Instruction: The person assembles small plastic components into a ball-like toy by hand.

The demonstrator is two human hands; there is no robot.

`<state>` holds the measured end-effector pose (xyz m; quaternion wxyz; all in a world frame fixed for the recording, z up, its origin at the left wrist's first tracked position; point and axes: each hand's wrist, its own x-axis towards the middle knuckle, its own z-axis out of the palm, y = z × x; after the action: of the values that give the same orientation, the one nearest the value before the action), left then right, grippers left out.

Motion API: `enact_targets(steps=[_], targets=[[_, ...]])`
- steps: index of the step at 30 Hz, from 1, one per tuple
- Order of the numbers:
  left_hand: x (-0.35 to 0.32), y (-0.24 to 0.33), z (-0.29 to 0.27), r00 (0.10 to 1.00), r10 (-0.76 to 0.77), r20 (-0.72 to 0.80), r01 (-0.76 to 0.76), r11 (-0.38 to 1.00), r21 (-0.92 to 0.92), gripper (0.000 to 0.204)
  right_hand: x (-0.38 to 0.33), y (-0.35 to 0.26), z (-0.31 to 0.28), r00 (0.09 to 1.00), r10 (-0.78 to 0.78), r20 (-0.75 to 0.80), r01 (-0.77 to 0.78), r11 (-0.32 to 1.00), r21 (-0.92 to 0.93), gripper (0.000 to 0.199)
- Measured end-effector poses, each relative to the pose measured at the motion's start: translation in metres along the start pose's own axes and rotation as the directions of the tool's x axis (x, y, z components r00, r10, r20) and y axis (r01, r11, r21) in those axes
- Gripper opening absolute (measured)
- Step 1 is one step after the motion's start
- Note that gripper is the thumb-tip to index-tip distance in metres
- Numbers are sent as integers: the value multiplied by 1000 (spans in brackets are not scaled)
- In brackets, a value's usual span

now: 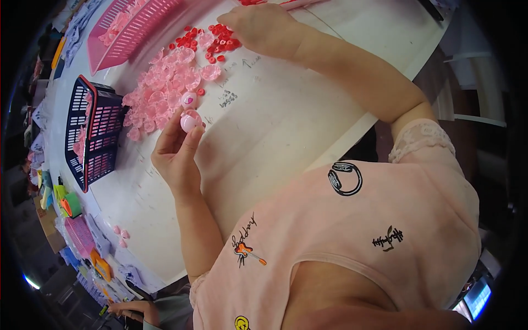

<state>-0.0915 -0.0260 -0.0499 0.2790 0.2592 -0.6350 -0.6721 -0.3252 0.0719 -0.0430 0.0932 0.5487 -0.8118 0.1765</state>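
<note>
My left hand (179, 154) is raised over the table, thumb and fingers pinched round a small round pink-and-white plastic piece (191, 121). A white ball-like piece with a pink heart (188, 100) shows right at its fingertips; whether it is held too I cannot tell. Beyond lies a heap of clear pink plastic pieces (159, 88). My right hand (258, 30) is curled over the far side of the table, its fingertips beside the scattered small red ring-like pieces (223, 38). What those fingers hold, if anything, is hidden.
A dark blue basket with a red rim (104, 129) stands left of the heap, a pink slatted basket (132, 38) behind it; both contain pink pieces. A few pink pieces (122, 235) lie near the table's left edge. At the lower left, another person's arm (140, 311) shows.
</note>
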Motion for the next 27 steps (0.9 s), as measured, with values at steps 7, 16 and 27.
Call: enact_targets(steps=[7,16,27], targets=[[2,-1,0,999,-48,22,49,997,-62,40,5,7,5,998,-59,3,59,996,68,12],[5,-2,-2,994,-76,83,92,972,-216,38,12,4,-12,781,-15,624,-624,-39,780,18],[6,-6,-13,995,-81,63,94,967,-237,36,-4,-54,-53,708,76,702,-639,492,591,18]])
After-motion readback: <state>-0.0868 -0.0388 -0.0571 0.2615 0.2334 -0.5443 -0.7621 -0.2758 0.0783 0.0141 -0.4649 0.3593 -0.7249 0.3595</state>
